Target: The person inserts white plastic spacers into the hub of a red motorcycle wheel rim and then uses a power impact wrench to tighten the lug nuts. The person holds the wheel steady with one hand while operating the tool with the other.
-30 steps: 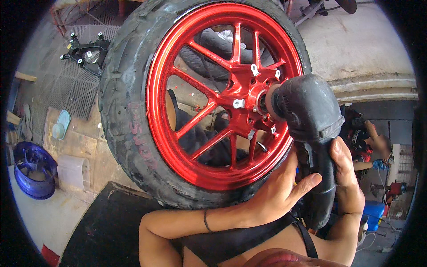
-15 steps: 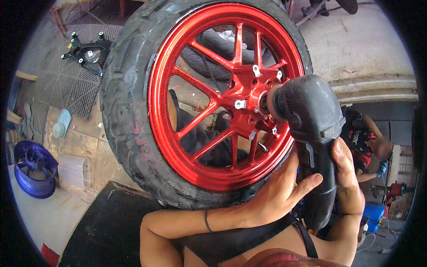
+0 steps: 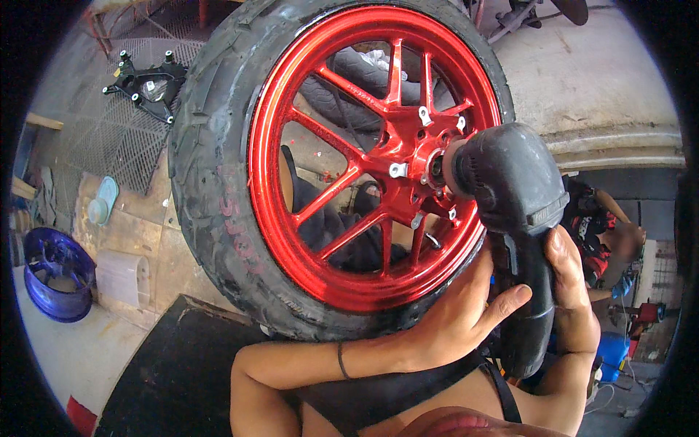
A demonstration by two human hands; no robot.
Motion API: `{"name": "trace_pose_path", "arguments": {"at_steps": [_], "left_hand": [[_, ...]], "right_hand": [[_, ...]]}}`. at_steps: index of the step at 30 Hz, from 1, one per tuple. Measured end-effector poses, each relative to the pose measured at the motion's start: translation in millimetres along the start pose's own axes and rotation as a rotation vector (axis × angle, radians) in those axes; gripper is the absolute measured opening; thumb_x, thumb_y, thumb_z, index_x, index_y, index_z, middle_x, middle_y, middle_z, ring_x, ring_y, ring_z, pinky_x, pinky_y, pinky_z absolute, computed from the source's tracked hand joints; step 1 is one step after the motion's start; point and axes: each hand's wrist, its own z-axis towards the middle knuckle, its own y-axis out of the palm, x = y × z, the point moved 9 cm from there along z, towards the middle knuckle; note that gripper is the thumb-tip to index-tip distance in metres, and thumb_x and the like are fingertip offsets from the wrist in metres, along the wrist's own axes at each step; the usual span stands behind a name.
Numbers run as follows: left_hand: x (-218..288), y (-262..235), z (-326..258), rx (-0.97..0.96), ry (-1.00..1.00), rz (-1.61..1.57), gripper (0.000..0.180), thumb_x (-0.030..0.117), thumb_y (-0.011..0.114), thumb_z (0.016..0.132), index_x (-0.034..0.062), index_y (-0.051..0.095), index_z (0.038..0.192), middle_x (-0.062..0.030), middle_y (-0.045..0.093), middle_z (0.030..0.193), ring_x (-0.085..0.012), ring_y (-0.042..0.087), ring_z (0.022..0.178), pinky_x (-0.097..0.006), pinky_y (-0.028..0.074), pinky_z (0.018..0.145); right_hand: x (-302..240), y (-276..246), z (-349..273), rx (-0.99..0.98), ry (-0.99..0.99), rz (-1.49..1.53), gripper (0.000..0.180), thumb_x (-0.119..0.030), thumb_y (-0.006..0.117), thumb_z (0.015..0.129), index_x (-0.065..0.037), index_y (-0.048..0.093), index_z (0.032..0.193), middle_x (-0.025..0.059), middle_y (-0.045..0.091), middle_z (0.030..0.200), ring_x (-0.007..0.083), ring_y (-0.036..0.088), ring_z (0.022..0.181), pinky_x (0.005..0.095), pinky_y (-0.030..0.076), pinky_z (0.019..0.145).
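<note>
A glossy red motorcycle wheel (image 3: pixel 348 302) with a worn black tyre (image 3: pixel 218 182) stands upright, filling the middle of the view. Silver-faced lugs ring its hub (image 3: pixel 415 156). Against this hub sits the round pad of a black handheld power sander (image 3: pixel 518 175), its body hanging down toward me. My right hand (image 3: pixel 571 280) grips the body from the right. From the left, my left hand (image 3: pixel 466 306) closes on the same body, thumb across the front and fingers partly hidden behind it. A dark band circles my left wrist.
On the left floor lie a blue wheel rim (image 3: pixel 60 273), a clear plastic container (image 3: pixel 124 278), a light-blue slipper (image 3: pixel 105 200) and a black bracket (image 3: pixel 149 84) on a grey mat. A black surface (image 3: pixel 182 375) is at lower left. Another person (image 3: pixel 601 233) works at right.
The view has shifted slightly, so the wheel sits a little farther right. Both hands keep their hold on the sander, its pad still at the hub. The other person's arm at right has moved.
</note>
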Motion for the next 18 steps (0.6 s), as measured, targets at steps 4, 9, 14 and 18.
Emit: {"name": "trace_pose_path", "arguments": {"at_steps": [4,9,14,18], "left_hand": [[11,6,1,0.008,0.109,0.103,0.068,0.029,0.058,0.099,-0.0086,0.023,0.143,-0.022,0.043,0.132,-0.0294,0.043,0.125,-0.041,0.032,0.108],[-3,-7,-1,0.038,0.014,-0.068,0.069,0.032,0.057,0.099,-0.0086,0.023,0.143,-0.0224,0.042,0.134,-0.03,0.041,0.128,-0.041,0.031,0.109],[6,5,0,-0.03,0.04,0.065,0.075,0.034,0.057,0.099,-0.0106,0.019,0.145,-0.0285,0.038,0.137,-0.0365,0.04,0.131,-0.044,0.03,0.109],[0,-1,-3,-0.025,0.018,0.047,0.077,0.036,0.058,0.098,-0.012,0.019,0.144,-0.0314,0.038,0.136,-0.0395,0.041,0.129,-0.044,0.03,0.109]], "right_hand": [[-3,-4,-13,0.056,0.042,0.051,0.073,-0.053,0.054,0.09,0.004,0.047,0.136,0.0142,0.058,0.125,0.0221,0.056,0.113,0.0351,0.041,0.099],[5,9,7,-0.024,0.001,0.073,0.077,-0.056,0.056,0.089,0.004,0.047,0.135,0.0143,0.058,0.125,0.0228,0.056,0.112,0.0355,0.042,0.098],[0,-2,-13,0.051,0.055,0.039,0.082,-0.061,0.058,0.085,0.005,0.049,0.133,0.0154,0.059,0.122,0.0236,0.057,0.109,0.0351,0.044,0.095],[6,6,-1,-0.06,0.043,0.013,0.084,-0.064,0.058,0.083,0.005,0.052,0.13,0.0157,0.061,0.119,0.0236,0.058,0.107,0.0349,0.044,0.093]]}}
